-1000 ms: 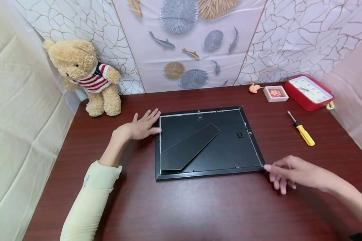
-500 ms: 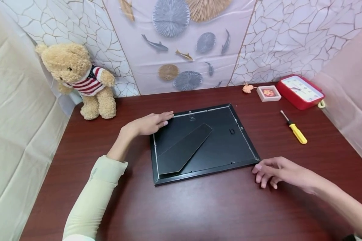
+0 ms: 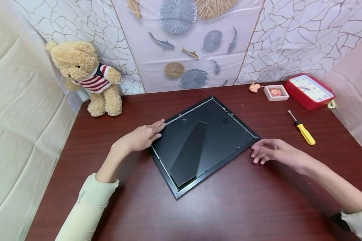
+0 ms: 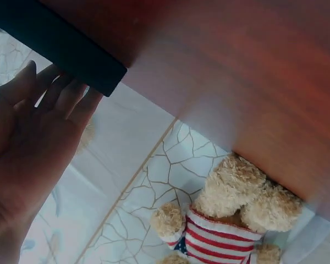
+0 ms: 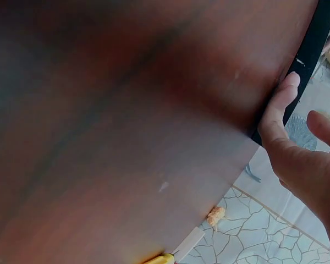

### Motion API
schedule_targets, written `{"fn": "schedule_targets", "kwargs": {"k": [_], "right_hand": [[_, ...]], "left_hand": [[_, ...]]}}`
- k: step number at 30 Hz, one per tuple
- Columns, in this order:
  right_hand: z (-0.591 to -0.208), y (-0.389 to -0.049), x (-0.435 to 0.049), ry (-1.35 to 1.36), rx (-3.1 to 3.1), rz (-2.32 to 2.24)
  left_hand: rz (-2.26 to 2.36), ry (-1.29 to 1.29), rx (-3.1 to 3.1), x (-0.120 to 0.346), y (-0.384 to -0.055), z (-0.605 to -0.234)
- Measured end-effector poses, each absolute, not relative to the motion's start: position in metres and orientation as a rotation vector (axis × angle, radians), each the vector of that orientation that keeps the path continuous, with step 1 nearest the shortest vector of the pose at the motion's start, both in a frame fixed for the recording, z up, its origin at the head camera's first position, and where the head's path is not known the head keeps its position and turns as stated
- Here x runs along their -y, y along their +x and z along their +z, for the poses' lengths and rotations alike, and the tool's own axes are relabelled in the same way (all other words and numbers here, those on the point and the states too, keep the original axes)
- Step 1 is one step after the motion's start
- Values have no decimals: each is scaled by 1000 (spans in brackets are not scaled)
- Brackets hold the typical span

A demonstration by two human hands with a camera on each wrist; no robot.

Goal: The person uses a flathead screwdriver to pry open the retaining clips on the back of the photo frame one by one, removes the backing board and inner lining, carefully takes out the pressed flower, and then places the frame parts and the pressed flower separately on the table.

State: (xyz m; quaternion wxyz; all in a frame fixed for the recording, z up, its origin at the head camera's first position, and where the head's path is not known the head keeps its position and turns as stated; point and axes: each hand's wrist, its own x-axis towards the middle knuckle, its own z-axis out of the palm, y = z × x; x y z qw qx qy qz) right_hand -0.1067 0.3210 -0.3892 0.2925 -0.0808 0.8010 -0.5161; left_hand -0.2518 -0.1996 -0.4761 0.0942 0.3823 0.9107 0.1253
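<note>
A black picture frame (image 3: 223,140) lies back side up on the dark red-brown table, turned at a slant. Its folded stand (image 3: 190,154) runs down the backing. My left hand (image 3: 140,137) rests its fingertips on the frame's upper left edge; in the left wrist view, extended fingers meet the black frame border (image 4: 60,47). At the right corner is my right hand (image 3: 277,152), its bent fingers against the edge. The right wrist view shows a finger along the border (image 5: 311,49) and the thumb apart from it.
A yellow-handled screwdriver (image 3: 304,133) lies on the right. Behind it stand a red clock (image 3: 310,92), a small white box (image 3: 276,93) and an orange trinket (image 3: 254,88). A teddy bear (image 3: 90,78) sits at the back left against the patterned cloth.
The picture frame has rotated anticlockwise on the table. My right hand has moved up and slightly left with its corner, while my left hand shifted along the left side.
</note>
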Motion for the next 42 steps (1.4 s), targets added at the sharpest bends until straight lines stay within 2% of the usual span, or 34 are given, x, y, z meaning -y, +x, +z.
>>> {"fn": "schedule_targets", "kwargs": {"k": [6, 13, 20, 24, 30, 34, 40, 42], "right_hand": [[-385, -119, -313, -208, -2180, -1345], [-382, -137, -301, -276, -2213, -1274], [-389, -156, -289, -344, -2194, -1336], [-387, -163, -278, -280, -2191, -1364], [-390, -176, -271, -272, -2247, -1369], [-392, -184, -264, -271, -2261, -1376], [-393, -196, -252, -277, -2270, -1381], [-393, -200, -249, -284, -2292, -1374]], "left_hand": [[280, 1215, -2844, 203, -224, -484], [281, 1114, -2826, 207, -194, -473], [371, 1191, -2749, 208, -182, -465], [440, 1255, -2678, 202, -167, -434], [578, 1139, -2558, 183, -144, -379], [600, 1015, -2481, 180, -152, -376], [698, 893, -2371, 201, -189, -426], [688, 852, -2360, 201, -191, -425]]}}
